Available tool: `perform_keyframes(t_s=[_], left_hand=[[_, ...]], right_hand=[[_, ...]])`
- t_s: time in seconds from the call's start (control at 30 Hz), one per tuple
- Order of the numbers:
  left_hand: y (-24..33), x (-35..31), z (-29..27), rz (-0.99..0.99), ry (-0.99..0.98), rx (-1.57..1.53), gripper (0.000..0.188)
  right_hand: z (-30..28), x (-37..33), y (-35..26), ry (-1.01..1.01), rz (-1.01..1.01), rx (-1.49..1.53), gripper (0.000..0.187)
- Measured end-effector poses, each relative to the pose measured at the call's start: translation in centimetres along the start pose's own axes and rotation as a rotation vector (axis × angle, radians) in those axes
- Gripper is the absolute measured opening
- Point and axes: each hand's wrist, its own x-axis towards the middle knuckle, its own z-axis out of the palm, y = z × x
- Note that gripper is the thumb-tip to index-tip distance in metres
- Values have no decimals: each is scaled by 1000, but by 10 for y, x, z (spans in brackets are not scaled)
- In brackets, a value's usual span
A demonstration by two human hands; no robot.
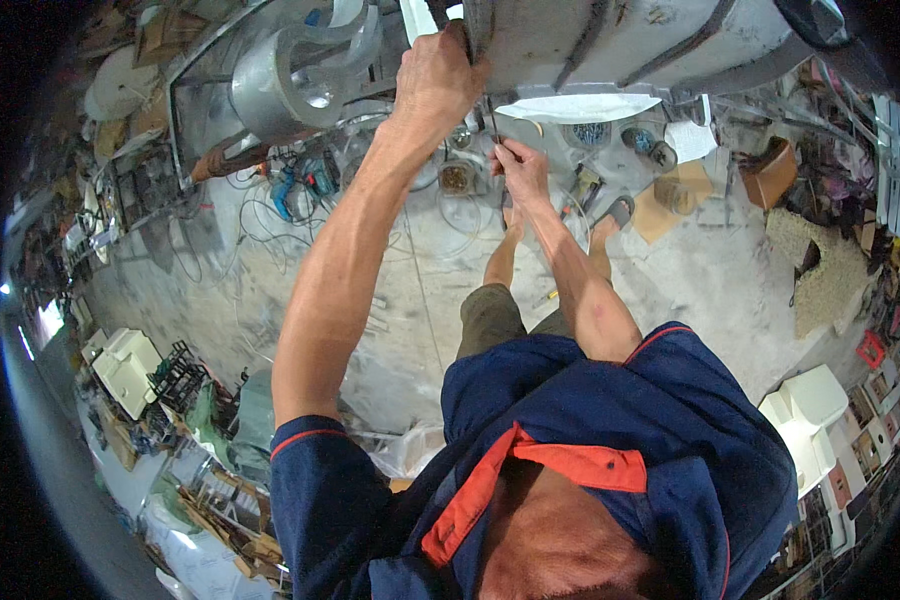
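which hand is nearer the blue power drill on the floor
Left. The left hand grips the grey metal panel's edge, up and right of the blue power drill. The right hand, holding a thin tool, is farther right of it.

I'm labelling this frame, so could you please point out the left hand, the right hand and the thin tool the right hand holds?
left hand (pixel 435 75): head view, back of the hand.
right hand (pixel 522 170): head view, knuckles.
thin tool (pixel 494 122): head view, its slim shaft above the fingers.

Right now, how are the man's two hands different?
The left hand reaches higher, gripping the edge of the grey metal body; the right hand sits lower, pinching a thin tool. The left arm stretches longer; the right bends closer. Both are bare.
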Motion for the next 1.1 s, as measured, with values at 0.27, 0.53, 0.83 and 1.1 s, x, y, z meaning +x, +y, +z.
perform_keyframes(t_s=[0.27,0.53,0.83,1.1], left_hand=[[6,1,-3,-44,-15,-25,33],[4,1,-2,-20,-1,-22,30],[4,0,-3,-29,-6,-14,30],[4,1,-3,-50,-35,-26,32]], right_hand=[[-9,17,24,-23,20,-5,21],[-15,26,22,-133,0,123,22],[-9,24,33,-68,19,228,20],[-3,29,0,-90,5,19,14]])
